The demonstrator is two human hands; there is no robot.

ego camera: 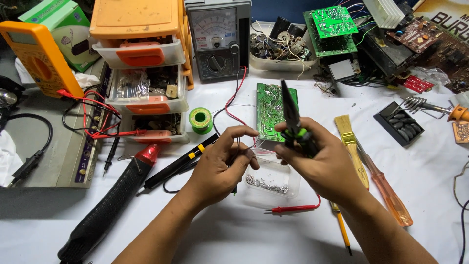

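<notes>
My right hand (320,164) grips long-nose pliers (291,113) by their green-and-black handles, the black tip pointing up and away. My left hand (222,164) pinches a thin wire or small component lead (245,146) between thumb and forefinger, close to the pliers' handles. Both hands hover over a clear plastic box (288,188) holding several small metal parts. A green circuit board (270,111) lies flat just beyond the hands.
An orange drawer cabinet (141,58) stands at back left, beside an analog multimeter (218,39) and a yellow meter (41,58). A solder spool (201,120), heat gun (112,200), red probe (293,209), brush (352,146) and screwdriver (386,190) lie around the hands.
</notes>
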